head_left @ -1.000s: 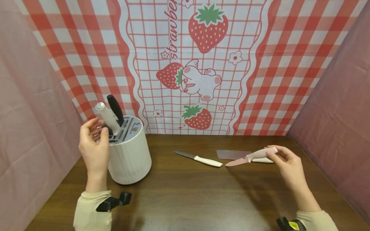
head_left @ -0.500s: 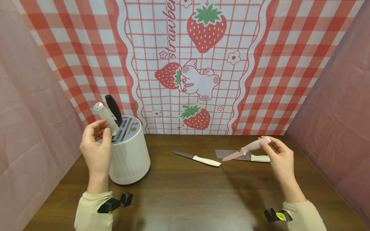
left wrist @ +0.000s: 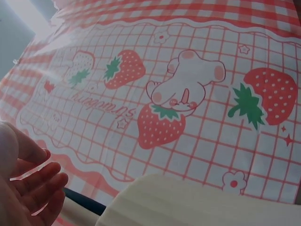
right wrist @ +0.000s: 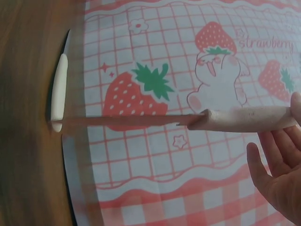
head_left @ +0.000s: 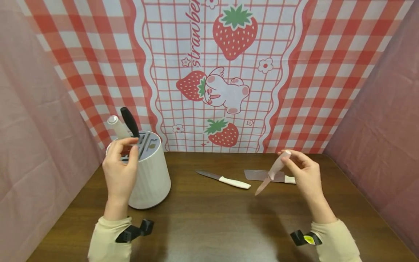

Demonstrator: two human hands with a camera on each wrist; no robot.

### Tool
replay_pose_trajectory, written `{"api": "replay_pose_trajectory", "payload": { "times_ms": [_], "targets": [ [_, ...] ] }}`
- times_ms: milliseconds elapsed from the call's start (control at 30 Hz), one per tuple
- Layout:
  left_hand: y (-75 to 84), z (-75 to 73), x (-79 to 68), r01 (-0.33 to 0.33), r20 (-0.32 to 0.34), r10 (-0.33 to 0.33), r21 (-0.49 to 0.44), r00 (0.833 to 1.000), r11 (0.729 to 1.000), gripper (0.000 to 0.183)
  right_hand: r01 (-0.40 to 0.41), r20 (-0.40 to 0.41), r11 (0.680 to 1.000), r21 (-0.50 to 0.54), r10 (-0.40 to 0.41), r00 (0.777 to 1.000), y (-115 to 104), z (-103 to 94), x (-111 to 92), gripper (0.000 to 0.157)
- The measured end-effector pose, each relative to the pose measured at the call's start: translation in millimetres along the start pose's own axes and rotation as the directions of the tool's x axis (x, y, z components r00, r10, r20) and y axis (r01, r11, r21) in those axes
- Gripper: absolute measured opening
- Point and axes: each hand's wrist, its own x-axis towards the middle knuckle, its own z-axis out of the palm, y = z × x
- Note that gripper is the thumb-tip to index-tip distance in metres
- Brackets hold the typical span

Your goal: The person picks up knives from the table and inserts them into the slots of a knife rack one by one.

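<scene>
By the end of its handle, my right hand [head_left: 304,176] pinches a small pink paring knife [head_left: 276,167], its blade slanting down to the left above the table. Behind it lies a cleaver [head_left: 256,175] with a white handle, partly hidden by the pink knife and my hand. Another white-handled knife [head_left: 234,182] rests to the left. My left hand [head_left: 121,171] hovers in front of the white ribbed knife block [head_left: 150,182], fingers loosely bent with nothing between them. A white handle [head_left: 118,125] and a black handle [head_left: 130,122] stick up from the block's slots.
The brown wooden table [head_left: 209,222] carries the block at the left and the loose knives at the middle and right. A strawberry-printed checked cloth [head_left: 226,83] hangs behind, with pink cloth [head_left: 376,109] at both sides.
My right hand has moved left with the pink knife, whose handle has swung more upright and whose tip now points lower. My left hand has shifted right, across the front of the block's top.
</scene>
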Motion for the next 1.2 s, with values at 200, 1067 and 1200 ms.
{"api": "replay_pose_trajectory", "payload": {
  "times_ms": [200, 1067, 1200],
  "targets": [
    [8.0, 5.6, -3.4, -0.034, 0.039, 0.034, -0.016, 0.999, 0.999, 0.015, 0.006, 0.058, 1.0, 0.029, -0.008, 0.998, -21.5, 7.8, -2.2, 0.024],
    [24.1, 28.6, -18.4, -0.068, 0.307, 0.087, -0.072, 0.948, 0.995, 0.007, 0.052, 0.194, 0.999, -0.016, -0.048, 0.98, -39.3, 43.1, -4.6, 0.022],
    [25.9, 32.4, -20.3, -0.063, 0.338, 0.089, -0.087, 0.937, 0.994, 0.007, 0.076, 0.197, 0.996, -0.052, -0.065, 0.978, -43.6, 47.8, -5.2, 0.021]
  ]
}}
